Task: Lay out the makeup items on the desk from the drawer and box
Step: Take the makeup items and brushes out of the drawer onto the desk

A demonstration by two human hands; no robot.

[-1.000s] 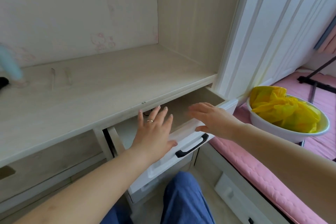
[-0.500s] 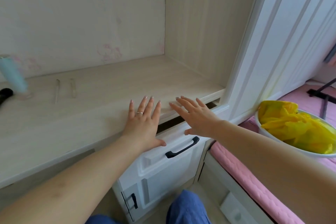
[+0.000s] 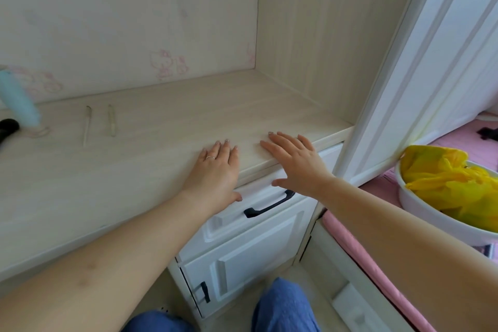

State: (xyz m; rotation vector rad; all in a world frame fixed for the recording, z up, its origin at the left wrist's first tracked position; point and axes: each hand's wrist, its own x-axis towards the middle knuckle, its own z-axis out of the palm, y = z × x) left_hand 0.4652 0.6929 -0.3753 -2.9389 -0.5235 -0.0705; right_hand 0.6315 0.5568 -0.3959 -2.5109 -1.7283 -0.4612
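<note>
The white drawer (image 3: 258,213) with a black handle (image 3: 269,203) sits pushed in under the pale wooden desk (image 3: 134,175). My left hand (image 3: 215,172) lies flat with straight fingers over the desk's front edge, its thumb against the drawer front. My right hand (image 3: 293,162) is spread flat beside it, fingers over the desk edge and thumb by the drawer top. On the desk at the far left lie two thin pale sticks (image 3: 99,122), a light blue tube (image 3: 18,100) and a black item (image 3: 8,128). Neither hand holds anything.
A white cupboard door (image 3: 229,269) with a small black handle sits below the drawer. A white bowl (image 3: 431,213) with yellow plastic in it stands on a pink mat at the right. A white panel (image 3: 431,62) rises right of the desk. My blue-trousered knees are below.
The drawer, open a second ago, has slid in under the desk. Both hands moved forward with it and now lie over the desk edge.
</note>
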